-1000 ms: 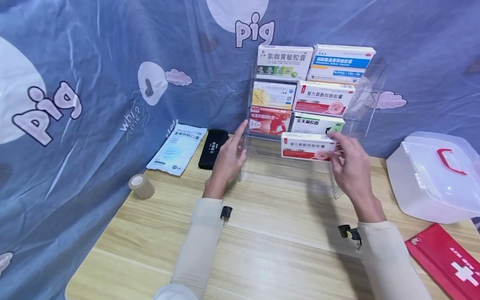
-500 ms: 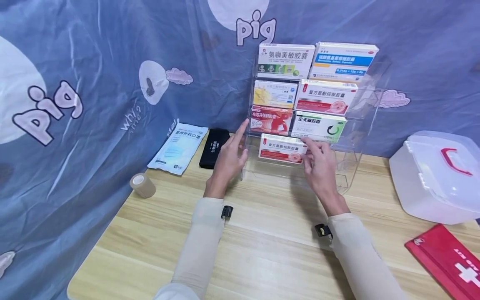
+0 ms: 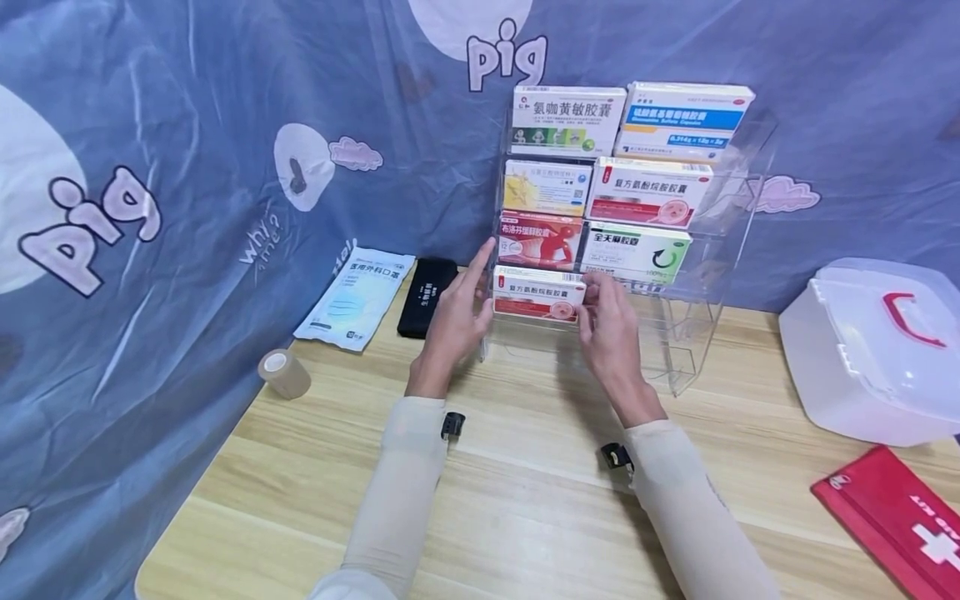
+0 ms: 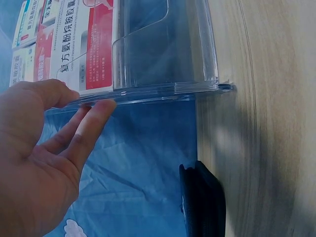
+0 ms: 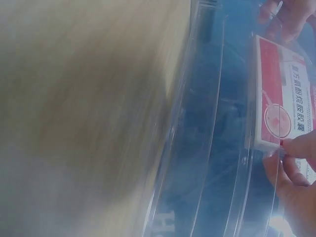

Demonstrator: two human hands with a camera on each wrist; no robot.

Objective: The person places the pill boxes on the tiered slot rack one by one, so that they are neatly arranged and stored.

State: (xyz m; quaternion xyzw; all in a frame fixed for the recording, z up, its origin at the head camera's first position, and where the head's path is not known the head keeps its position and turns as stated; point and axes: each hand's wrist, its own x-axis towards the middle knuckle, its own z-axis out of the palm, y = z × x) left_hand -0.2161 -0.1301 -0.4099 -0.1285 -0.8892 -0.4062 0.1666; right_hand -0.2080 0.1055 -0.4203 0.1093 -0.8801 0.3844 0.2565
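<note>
A white-and-red medicine box (image 3: 536,297) sits at the left of the lowest tier of a clear display rack (image 3: 675,354). My right hand (image 3: 611,333) pinches its right end between thumb and fingers; in the right wrist view that box (image 5: 271,94) shows behind the clear front panel. With thumb and fingertips, my left hand (image 3: 457,321) holds the rack's left side edge. The left wrist view has the left hand (image 4: 54,143) with its thumb on one side of the clear wall and fingers on the other. Several other medicine boxes, including a green-and-white one (image 3: 636,252), fill the tiers above.
Left of the rack lie a mask packet (image 3: 356,298), a black pouch (image 3: 426,297) and a tan bandage roll (image 3: 285,373). On the right stand a white lidded box (image 3: 862,358) and a red first-aid pouch (image 3: 892,517). A blue curtain (image 3: 225,167) hangs behind.
My right hand has carried the white-and-red medicine box leftward along the rack's lowest tier, to its left end. The left hand has stayed at the rack's left edge.
</note>
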